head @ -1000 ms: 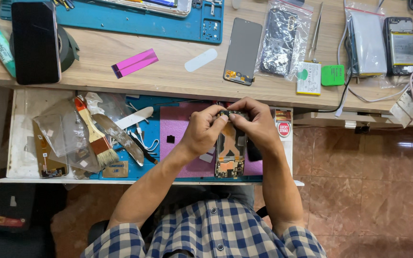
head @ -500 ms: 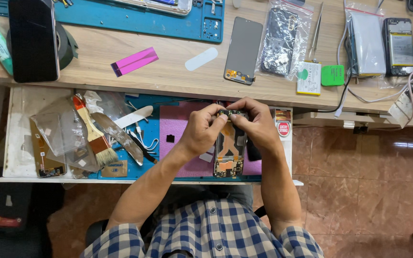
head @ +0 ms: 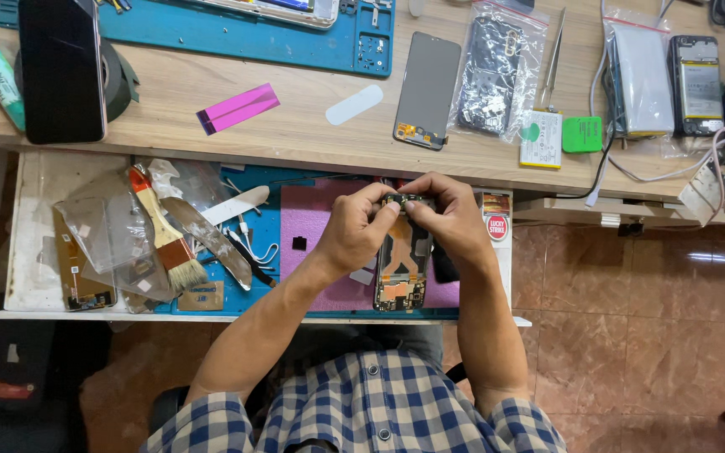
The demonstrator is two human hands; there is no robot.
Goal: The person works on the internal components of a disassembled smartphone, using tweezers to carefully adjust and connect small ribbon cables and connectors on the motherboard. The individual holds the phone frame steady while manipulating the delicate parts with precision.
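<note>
Both of my hands meet over an opened phone body (head: 403,273) that lies on a purple mat (head: 316,231) in a pulled-out drawer. My left hand (head: 354,231) and my right hand (head: 451,218) pinch a small dark part (head: 404,200) between their fingertips, just above the phone's top end. The phone's insides show orange and copper parts. A tiny black piece (head: 299,243) sits on the mat left of my left hand.
The drawer (head: 23,243) holds a brush (head: 165,239), metal tools, clear bags and a gold phone panel (head: 77,268). On the wooden desk (head: 295,126) lie a black phone (head: 60,67), a teal mat (head: 245,38), a pink strip (head: 237,107), a screen (head: 427,91), bagged parts and cables.
</note>
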